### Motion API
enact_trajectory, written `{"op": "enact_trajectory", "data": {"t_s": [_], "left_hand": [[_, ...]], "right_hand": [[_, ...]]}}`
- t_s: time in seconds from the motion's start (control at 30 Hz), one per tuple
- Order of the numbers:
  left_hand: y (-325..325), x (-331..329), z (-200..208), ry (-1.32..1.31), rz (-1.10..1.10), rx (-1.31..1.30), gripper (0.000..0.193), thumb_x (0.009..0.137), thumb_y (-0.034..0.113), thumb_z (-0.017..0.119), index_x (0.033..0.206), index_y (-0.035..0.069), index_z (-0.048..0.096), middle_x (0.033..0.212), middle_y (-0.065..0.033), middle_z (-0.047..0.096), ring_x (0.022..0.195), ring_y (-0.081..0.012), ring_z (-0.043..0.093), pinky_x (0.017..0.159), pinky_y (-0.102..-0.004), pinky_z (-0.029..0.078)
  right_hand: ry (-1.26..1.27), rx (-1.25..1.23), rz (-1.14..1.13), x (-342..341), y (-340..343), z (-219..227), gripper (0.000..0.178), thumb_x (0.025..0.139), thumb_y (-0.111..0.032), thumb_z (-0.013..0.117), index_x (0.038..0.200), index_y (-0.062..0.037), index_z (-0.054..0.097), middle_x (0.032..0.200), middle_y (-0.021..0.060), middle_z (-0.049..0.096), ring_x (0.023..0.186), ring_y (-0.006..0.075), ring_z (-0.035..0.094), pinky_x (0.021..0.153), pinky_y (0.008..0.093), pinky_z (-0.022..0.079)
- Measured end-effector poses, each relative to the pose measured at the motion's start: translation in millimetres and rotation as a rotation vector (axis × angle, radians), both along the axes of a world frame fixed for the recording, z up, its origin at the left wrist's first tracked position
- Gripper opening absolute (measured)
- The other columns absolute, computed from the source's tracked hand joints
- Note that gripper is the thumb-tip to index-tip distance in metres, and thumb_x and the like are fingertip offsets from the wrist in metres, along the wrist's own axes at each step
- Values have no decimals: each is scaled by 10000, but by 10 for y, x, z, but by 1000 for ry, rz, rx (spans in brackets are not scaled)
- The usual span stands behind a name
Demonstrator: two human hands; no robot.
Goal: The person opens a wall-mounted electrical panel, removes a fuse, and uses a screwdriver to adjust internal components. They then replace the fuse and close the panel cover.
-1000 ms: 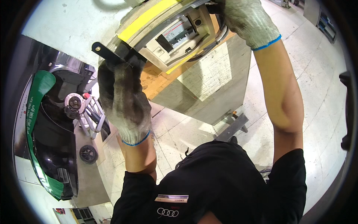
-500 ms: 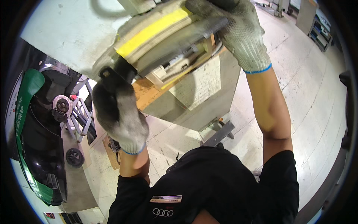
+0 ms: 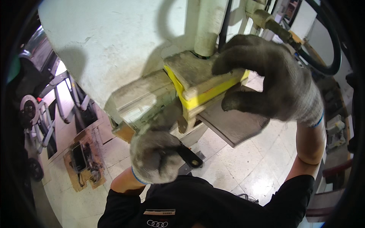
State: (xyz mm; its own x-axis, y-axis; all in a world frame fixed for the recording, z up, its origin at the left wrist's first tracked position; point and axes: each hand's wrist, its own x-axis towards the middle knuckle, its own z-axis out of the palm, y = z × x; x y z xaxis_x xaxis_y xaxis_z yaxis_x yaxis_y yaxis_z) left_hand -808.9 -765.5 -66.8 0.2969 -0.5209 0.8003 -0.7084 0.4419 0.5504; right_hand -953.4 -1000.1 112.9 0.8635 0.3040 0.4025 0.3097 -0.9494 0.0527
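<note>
My left hand, in a grey work glove with dark palm, is closed around a tool with a black handle; the handle's end has a hole, and the rest of the tool is hidden. It is just below the left end of a worn box-like ledge with a yellow band along its edge. My right hand, gloved alike, has its thumb and fingers apart in front of the ledge's right end. Whether it touches the ledge cannot be told. A dark flat panel juts out below the yellow band.
A white wall or pillar rises behind the ledge, with a pale vertical pipe. A black hose curves at the upper right from a pipe fitting. On the tiled floor lies a board with dark parts; a brake disc shows far left.
The view has swung toward the wall and right. My left hand has come down from the ledge's end with the black-handled tool; my right hand's thumb and fingers now show spread apart.
</note>
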Motion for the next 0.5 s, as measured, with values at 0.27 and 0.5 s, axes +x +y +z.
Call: {"op": "enact_trajectory", "data": {"t_s": [0.27,0.5], "left_hand": [[-115,207,83,-128,-288,46,274,918,122,659,1155,16,570,959,-91,583,779,-200,546,684,-342,445],[-165,305,81,-144,-507,52,275,899,90,654,1155,32,575,902,-97,587,700,-214,547,608,-356,442]], "right_hand": [[65,117,-337,4,409,64,435,666,-143,952,1009,-31,709,988,104,687,1000,256,671,876,393,554],[31,168,-435,26,586,96,612,677,-133,952,1203,-10,665,1115,117,680,992,251,681,905,382,574]]}}
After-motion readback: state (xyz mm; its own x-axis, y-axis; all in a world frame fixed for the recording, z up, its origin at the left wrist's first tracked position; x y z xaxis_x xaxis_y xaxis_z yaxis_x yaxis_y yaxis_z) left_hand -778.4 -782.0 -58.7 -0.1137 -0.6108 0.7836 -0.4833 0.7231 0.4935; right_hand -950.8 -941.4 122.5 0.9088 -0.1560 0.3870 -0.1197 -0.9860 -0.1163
